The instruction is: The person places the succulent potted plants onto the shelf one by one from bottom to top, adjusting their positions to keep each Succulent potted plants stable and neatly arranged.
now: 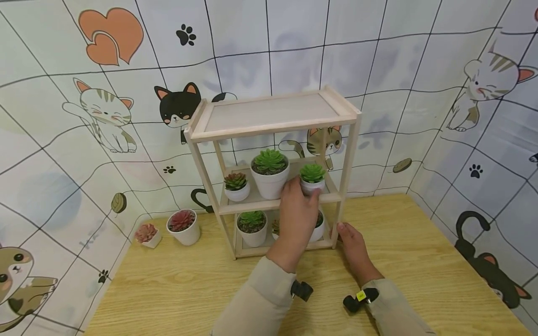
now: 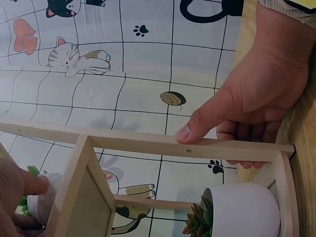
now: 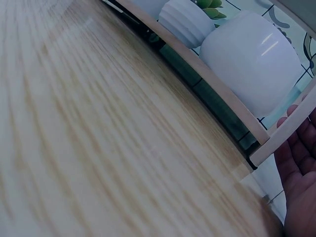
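In the head view a light wooden three-tier shelf stands on the table. My left hand reaches to its middle tier and holds a small potted green succulent at the right end, thumb and fingers about the white pot. To its left stand a larger potted green succulent and a small reddish-green one. Low on the shelf's right front post, my right hand grips the wood. The left wrist view shows its thumb along the post, other fingers behind.
Potted succulents stand on the bottom tier, one green, others partly behind my left arm. A red succulent and a small pink one sit on the table left of the shelf. Cat-patterned sheeting surrounds the table's back and sides.
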